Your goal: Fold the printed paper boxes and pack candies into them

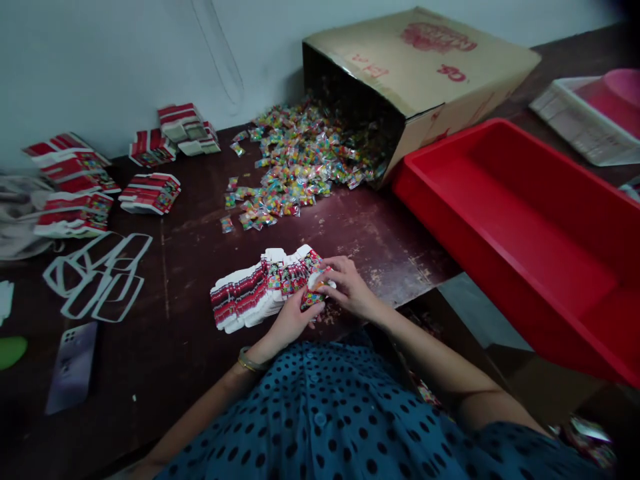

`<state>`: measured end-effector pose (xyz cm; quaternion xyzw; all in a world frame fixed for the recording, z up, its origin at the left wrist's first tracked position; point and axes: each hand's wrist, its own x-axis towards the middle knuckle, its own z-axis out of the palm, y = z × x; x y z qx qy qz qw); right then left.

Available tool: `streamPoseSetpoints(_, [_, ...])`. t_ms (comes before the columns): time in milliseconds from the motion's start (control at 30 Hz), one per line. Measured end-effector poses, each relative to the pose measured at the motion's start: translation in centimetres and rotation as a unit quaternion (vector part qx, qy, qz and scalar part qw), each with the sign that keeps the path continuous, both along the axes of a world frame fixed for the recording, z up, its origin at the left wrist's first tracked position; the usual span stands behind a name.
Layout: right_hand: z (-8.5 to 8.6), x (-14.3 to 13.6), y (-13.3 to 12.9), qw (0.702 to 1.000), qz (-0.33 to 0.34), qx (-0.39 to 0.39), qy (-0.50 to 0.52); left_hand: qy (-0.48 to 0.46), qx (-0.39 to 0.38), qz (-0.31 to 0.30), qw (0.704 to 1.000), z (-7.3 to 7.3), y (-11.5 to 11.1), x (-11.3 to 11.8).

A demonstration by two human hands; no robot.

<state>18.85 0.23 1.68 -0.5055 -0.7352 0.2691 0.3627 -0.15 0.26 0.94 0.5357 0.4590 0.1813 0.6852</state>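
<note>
Red-green carton (309,299), partly hidden, in left hand (293,317); right hand (351,288) at its end, grip unclear

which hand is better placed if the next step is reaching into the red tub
Probably the right hand: it is nearer the red tub, which lies on that side. The left hand is farther off, beside the row of flat cartons. Both are at a small printed carton.

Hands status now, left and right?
Left hand: closed, holding a small red-and-green printed cardboard box.
Right hand: fingers curled at that box's upper end; whether it grips anything can't be told.
</note>
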Motion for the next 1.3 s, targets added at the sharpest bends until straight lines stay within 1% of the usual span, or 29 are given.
streamPoseSetpoints(33, [-0.2, -0.3, -0.2, 1.0, 0.021, 0.001, -0.001, -0.013, -0.011, 0.018, 1.0, -0.1, 0.0, -0.2])
streamPoseSetpoints(67, [-0.3, -0.7, -0.5, 1.0, 0.021, 0.003, 0.009, -0.029, -0.024, 0.036, 0.999, -0.2, 0.0, -0.5])
streamPoseSetpoints(167, [-0.8, -1.8, -1.6, 0.996, -0.054, 0.009, 0.069, -0.064, -0.054, 0.084, 0.993, -0.8, 0.1, -1.1])
streamPoseSetpoints(200, [-0.9, -2.1, -1.9, 0.994, -0.072, 0.008, 0.08, -0.066, -0.057, 0.093, 0.992, -1.0, 0.1, -1.2])
streamPoseSetpoints(267, [-1.1, -2.6, -2.4, 0.993, -0.065, -0.008, 0.095, -0.062, -0.057, 0.097, 0.992, -1.2, 0.1, -1.2])
streamPoseSetpoints(333, [-1.4, -2.9, -2.6, 0.984, -0.068, -0.05, 0.157, -0.062, -0.067, 0.095, 0.991, -1.1, 0.3, -1.1])
streamPoseSetpoints(367, [-1.6, -3.0, -2.7, 0.969, -0.082, -0.089, 0.216, -0.064, -0.078, 0.095, 0.99, -1.1, 0.3, -1.0])
streamPoseSetpoints(400, [-1.8, -3.0, -2.7, 0.944, -0.094, -0.143, 0.283, -0.067, -0.091, 0.094, 0.989, -1.0, 0.4, -0.8])
streamPoseSetpoints(433, [-2.0, -3.0, -2.7, 0.91, -0.097, -0.206, 0.347, -0.069, -0.102, 0.091, 0.988, -0.9, 0.5, -0.7])
streamPoseSetpoints(500, [-2.3, -2.9, -2.4, 0.842, -0.063, -0.325, 0.426, -0.068, -0.097, 0.076, 0.99, -0.6, 0.8, -0.7])
streamPoseSetpoints(533, [-2.2, -2.8, -2.3, 0.823, -0.038, -0.361, 0.436, -0.062, -0.076, 0.06, 0.993, -0.5, 0.9, -0.7])
streamPoseSetpoints(567, [-2.1, -2.6, -2.0, 0.824, -0.015, -0.372, 0.427, -0.053, -0.048, 0.038, 0.997, -0.4, 1.0, -0.7])
streamPoseSetpoints(600, [-1.8, -2.5, -1.8, 0.842, 0.004, -0.358, 0.403, -0.043, -0.017, 0.02, 0.999, -0.3, 1.1, -0.7])
streamPoseSetpoints(667, [-0.9, -2.0, -1.4, 0.901, 0.039, -0.279, 0.33, -0.033, 0.02, 0.012, 0.999, -0.1, 1.4, -0.7])
streamPoseSetpoints(700, [-0.4, -1.7, -1.2, 0.926, 0.056, -0.234, 0.292, -0.036, 0.02, 0.022, 0.999, 0.0, 1.5, -0.7])
streamPoseSetpoints(733, [0.2, -1.4, -1.0, 0.943, 0.068, -0.195, 0.261, -0.046, 0.013, 0.036, 0.998, 0.0, 1.6, -0.7])
streamPoseSetpoints(800, [1.1, -0.9, -0.7, 0.96, 0.073, -0.152, 0.225, -0.079, -0.012, 0.054, 0.995, 0.2, 1.8, -0.8])
streamPoseSetpoints(867, [1.4, -0.5, -0.4, 0.966, 0.051, -0.139, 0.211, -0.115, -0.04, 0.034, 0.992, 0.2, 1.8, -0.8])
streamPoseSetpoints(967, [0.7, -0.7, -0.3, 0.974, 0.013, -0.115, 0.196, -0.14, -0.078, -0.011, 0.987, 0.2, 1.5, -0.8])
streamPoseSetpoints(1000, [0.2, -0.9, -0.4, 0.977, 0.007, -0.099, 0.187, -0.142, -0.092, -0.016, 0.985, 0.2, 1.3, -0.7])
streamPoseSetpoints(1067, [-0.5, -0.9, -1.0, 0.983, 0.001, -0.068, 0.171, -0.15, -0.127, -0.005, 0.981, 0.2, 0.8, -0.3])
streamPoseSetpoints(1100, [-0.7, -0.7, -1.5, 0.984, -0.001, -0.066, 0.167, -0.156, -0.147, 0.0, 0.977, 0.2, 0.6, -0.1])
streamPoseSetpoints(1133, [-0.7, -0.1, -2.0, 0.983, -0.005, -0.075, 0.167, -0.16, -0.166, -0.008, 0.973, 0.3, 0.4, 0.2])
streamPoseSetpoints(1200, [0.2, 2.0, -3.1, 0.977, 0.008, -0.134, 0.167, -0.153, -0.186, -0.057, 0.969, 0.5, 0.3, 0.5])
streamPoseSetpoints(1267, [1.5, 4.8, -3.9, 0.961, 0.076, -0.231, 0.129, -0.128, -0.164, -0.097, 0.973, 0.8, 0.6, 0.3])
streamPoseSetpoints(1300, [2.1, 6.1, -4.0, 0.951, 0.116, -0.27, 0.096, -0.11, -0.138, -0.099, 0.979, 0.9, 1.0, 0.0])
